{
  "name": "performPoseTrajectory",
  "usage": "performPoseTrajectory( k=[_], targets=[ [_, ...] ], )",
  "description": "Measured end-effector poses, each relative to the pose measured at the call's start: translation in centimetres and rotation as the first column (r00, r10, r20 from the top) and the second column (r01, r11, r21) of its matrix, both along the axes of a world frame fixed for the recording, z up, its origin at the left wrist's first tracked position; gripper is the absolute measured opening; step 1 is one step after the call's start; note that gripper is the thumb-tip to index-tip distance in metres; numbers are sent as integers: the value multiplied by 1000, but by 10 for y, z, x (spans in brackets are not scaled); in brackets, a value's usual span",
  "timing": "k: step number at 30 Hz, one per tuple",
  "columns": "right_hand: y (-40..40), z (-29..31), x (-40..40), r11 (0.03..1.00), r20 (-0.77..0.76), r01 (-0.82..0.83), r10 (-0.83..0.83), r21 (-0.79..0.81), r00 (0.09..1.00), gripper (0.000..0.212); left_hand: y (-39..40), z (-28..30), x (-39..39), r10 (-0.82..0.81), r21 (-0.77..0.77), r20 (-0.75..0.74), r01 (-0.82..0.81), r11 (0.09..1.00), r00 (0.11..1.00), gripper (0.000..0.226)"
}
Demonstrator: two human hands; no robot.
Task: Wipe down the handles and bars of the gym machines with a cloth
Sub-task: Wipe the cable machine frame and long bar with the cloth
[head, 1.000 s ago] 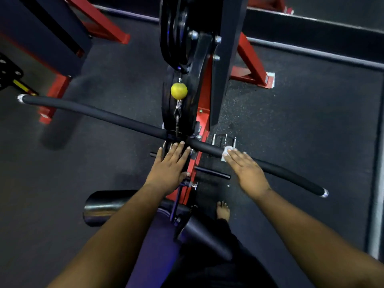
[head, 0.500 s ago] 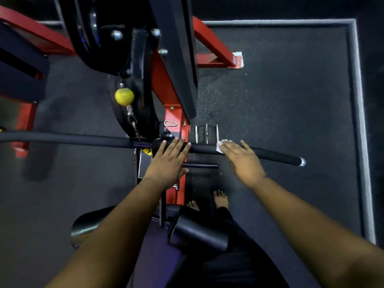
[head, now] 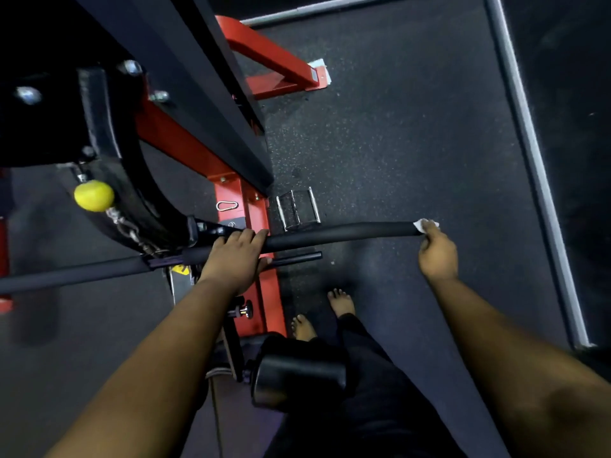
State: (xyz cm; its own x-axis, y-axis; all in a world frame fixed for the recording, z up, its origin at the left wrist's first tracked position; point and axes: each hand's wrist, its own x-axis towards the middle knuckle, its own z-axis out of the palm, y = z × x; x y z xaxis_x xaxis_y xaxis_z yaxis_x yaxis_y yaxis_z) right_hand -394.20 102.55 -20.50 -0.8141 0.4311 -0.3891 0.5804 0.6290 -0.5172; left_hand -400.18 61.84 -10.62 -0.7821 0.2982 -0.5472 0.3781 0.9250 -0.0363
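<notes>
While L hand [head: 236,259] holds bar [head: 344,233], R hand [head: 438,252] pinches cloth [head: 423,224] at bar end

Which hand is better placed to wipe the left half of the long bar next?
Probably the right hand: it pinches the cloth at the bar's right end. The left hand grips the bar's middle, steadying it, without any cloth.

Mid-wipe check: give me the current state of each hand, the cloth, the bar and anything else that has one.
left hand: gripping the bar near its middle, fingers curled over it.
right hand: pinching the cloth at the bar's right end.
cloth: white, bunched, wrapped on the bar tip.
bar: hanging roughly level, padded.
yellow ball: hanging on the chain.
carabiner: closed, lying against the red frame.
</notes>
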Motion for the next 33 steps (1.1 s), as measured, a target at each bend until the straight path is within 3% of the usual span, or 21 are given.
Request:
performPoseTrajectory(
  k=[5,8,10,14,16,18,20,22,30,32,33],
  targets=[
    [-65,16,-19,905,-29,370,-384,-207,923,36,6,-1,-6,91,25,42,-92,995,995,48],
    [-114,31,-23,905,-184,274,-345,-325,920,37,8,0,-5,91,34,36,-93,995,995,47],
    [-133,34,-16,941,-271,151,-237,-303,933,41,8,1,-3,92,29,35,-93,995,995,47],
    [-102,45,-9,949,-373,92,-207,-301,904,44,5,1,-2,93,44,17,-94,995,996,48],
    [-60,38,-14,964,-337,144,-215,-223,916,39,6,0,-2,84,65,12,-85,994,996,52],
    [-21,22,-20,985,-217,161,-172,-66,961,37,12,-1,-3,47,83,32,-50,995,998,61],
    [-3,2,-25,983,-59,181,-183,-28,981,36,25,-3,-4,8,86,52,-12,996,999,64],
    [-18,-6,-34,985,-23,164,-166,-56,986,35,35,-8,-5,11,73,72,-16,997,997,57],
    [-117,27,-13,960,-350,-71,-30,-272,936,31,37,-10,-8,-10,33,94,7,999,996,52],
    [-109,38,8,932,-402,-35,-122,-362,908,31,36,-10,-6,-14,36,86,11,999,996,52],
    [-100,39,16,898,-383,83,-266,-433,884,30,36,-11,-6,-9,40,78,6,999,997,52]
  ],
)
